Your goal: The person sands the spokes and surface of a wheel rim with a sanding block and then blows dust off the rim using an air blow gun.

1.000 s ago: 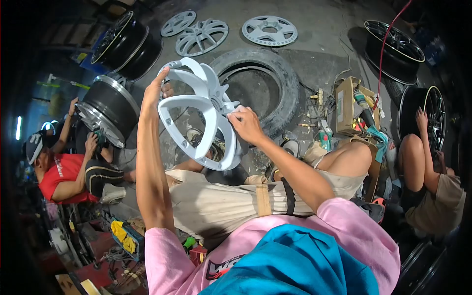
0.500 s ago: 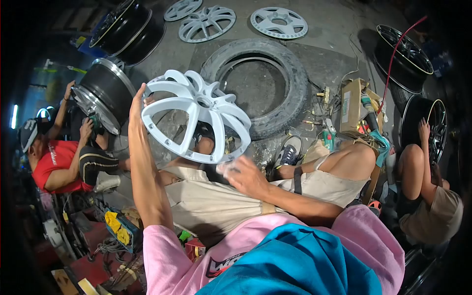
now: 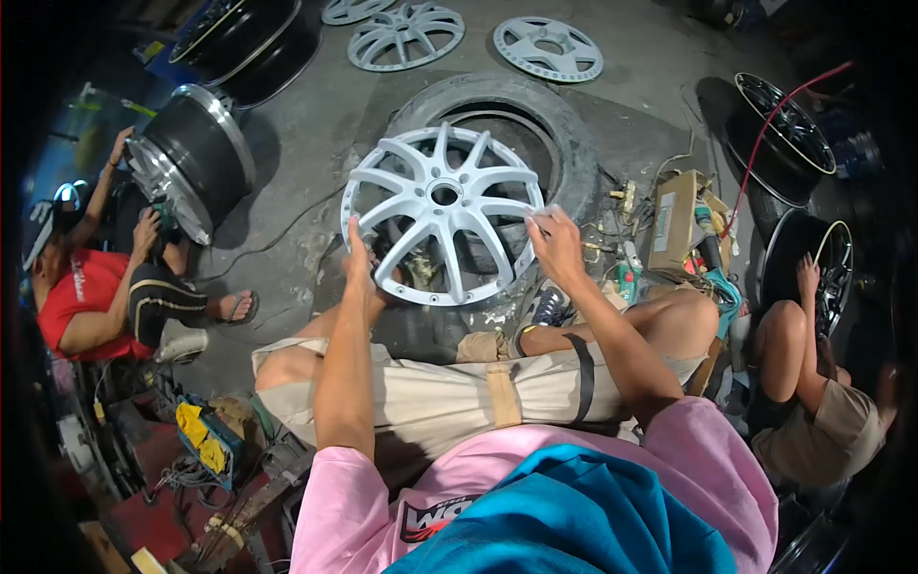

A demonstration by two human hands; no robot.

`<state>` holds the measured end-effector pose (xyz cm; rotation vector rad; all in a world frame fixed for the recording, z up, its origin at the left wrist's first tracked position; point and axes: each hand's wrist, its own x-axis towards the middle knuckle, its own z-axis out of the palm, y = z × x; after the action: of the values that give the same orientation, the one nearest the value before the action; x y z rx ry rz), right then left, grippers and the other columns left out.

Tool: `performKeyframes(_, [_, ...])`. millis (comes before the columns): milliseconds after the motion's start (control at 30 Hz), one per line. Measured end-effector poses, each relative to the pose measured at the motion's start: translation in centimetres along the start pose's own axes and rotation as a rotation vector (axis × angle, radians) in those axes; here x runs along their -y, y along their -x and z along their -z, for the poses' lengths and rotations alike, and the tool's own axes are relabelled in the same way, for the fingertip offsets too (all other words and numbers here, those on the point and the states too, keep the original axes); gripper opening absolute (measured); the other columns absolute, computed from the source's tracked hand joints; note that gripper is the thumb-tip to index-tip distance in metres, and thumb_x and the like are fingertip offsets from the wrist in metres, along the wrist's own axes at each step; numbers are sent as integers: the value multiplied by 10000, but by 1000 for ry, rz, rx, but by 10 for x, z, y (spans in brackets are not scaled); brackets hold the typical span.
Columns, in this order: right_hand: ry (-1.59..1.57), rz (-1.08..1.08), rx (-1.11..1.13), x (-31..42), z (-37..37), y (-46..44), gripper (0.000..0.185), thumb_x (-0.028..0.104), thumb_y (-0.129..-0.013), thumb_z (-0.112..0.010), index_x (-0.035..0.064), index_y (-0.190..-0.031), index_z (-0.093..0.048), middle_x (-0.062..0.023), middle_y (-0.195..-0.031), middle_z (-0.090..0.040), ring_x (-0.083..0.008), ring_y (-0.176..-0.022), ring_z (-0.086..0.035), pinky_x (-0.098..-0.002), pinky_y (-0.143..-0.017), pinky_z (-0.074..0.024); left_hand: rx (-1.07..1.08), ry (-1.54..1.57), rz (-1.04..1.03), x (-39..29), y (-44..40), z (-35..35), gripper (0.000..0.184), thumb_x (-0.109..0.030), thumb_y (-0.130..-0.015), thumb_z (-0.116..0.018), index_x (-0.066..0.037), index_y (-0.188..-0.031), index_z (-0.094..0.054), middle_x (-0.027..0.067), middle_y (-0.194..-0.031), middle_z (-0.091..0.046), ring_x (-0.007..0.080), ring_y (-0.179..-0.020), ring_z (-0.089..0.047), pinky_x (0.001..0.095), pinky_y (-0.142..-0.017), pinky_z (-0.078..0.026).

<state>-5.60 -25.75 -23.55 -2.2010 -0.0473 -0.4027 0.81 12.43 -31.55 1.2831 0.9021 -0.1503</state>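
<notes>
A light-grey spoked wheel face (image 3: 421,202) is held up before me, its front turned toward the camera. My left hand (image 3: 360,260) grips its lower left edge, thumb pointing up along the rim. On the right edge, the fingers of my right hand (image 3: 558,251) close at the rim; their tips are slightly blurred. A small pale patch shows at those fingertips, too unclear to name. Behind the wheel face a worn tire (image 3: 574,158) lies flat on the floor, partly covered by it.
More grey wheel faces (image 3: 550,50) lie at the back. To the left, a person in a red shirt (image 3: 91,301) works on a wheel (image 3: 196,153). A cardboard box (image 3: 674,222) with tools stands right. Another person's hand (image 3: 808,277) touches a black wheel (image 3: 832,253).
The wheel face has come down from a steep tilt and turned its front toward me. My right hand has moved up from below it to its right rim.
</notes>
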Motion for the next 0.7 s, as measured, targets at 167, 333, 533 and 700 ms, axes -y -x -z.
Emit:
performKeyframes(167, [357,291,187,-48,-5,-29,340,138,-941,-696,96,-1275,-740,-84,-1185,-662,-315,-1089,-575,-444,-917,-501,39,121,184,17,14,-10,730,-798,-814,-732,-100,-807,-515,-18,-668,-404,113,-521,-426,299,-461,-410])
performKeyframes(333, [360,383,266,-64,-8,-40,313,167,-949,-697,96,-1250,-746,-54,-1183,-665,-292,-1090,-578,-443,-924,-474,-34,30,132,19,8,-11,772,-805,-816,-723,-62,-882,-523,4,-671,-405,152,-511,-437,322,-454,-406])
performKeyframes(533, [362,601,374,-44,-57,-73,277,204,-951,-712,109,-1206,-765,-47,-1180,-666,-282,-1097,-575,-422,-910,-470,-53,27,162,32,-11,-7,834,-834,-814,-694,-26,-903,-508,28,-674,-420,171,-487,-446,344,-446,-407])
performKeyframes(700, [329,560,411,-75,1,-65,283,204,-942,-720,107,-1204,-767,-45,-1167,-658,-279,-1087,-576,-429,-932,-477,-10,-2,122,33,-20,-4,796,-797,-869,-662,-25,-906,-475,42,-700,-417,185,-492,-466,368,-443,-437])
